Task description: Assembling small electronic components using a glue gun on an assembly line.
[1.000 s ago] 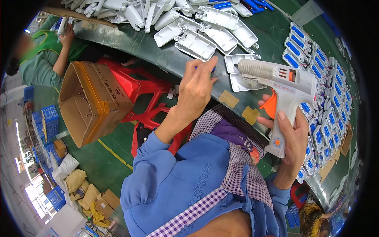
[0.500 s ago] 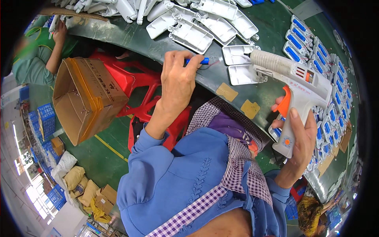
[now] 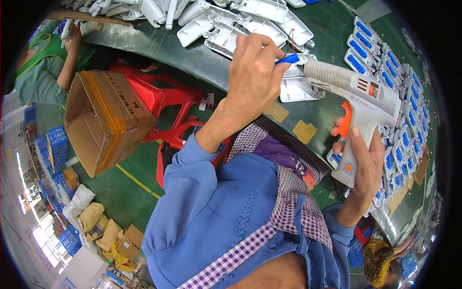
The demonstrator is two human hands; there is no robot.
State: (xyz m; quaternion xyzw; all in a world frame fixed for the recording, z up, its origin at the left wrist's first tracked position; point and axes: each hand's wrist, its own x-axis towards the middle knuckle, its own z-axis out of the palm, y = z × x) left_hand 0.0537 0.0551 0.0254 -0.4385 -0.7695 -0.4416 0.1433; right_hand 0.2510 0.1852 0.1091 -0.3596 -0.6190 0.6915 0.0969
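Note:
In my left hand (image 3: 254, 72) is a small blue cylindrical battery (image 3: 290, 59) with thin wires, pinched between thumb and fingers. It is over the upper of two white plastic casings at the table edge, mostly hidden by my hand; the lower casing (image 3: 297, 90) shows an open tray shape. My right hand (image 3: 364, 161) is wrapped round the handle of a white hot glue gun (image 3: 378, 99) with an orange trigger (image 3: 344, 120). The gun's ribbed front end points left, its nozzle close to the casings. Whether the battery touches the casing I cannot tell.
White casings (image 3: 264, 10) lie piled along the far table (image 3: 159, 50). Several rows of casings with blue batteries (image 3: 407, 115) cover the right side. A red stool (image 3: 168, 96) and a cardboard box (image 3: 103, 120) stand left. Another person's arm (image 3: 61, 72) is at far left.
My left hand has moved right and slightly away from me, carrying the battery from the table edge to the casings. The glue gun has barely shifted.

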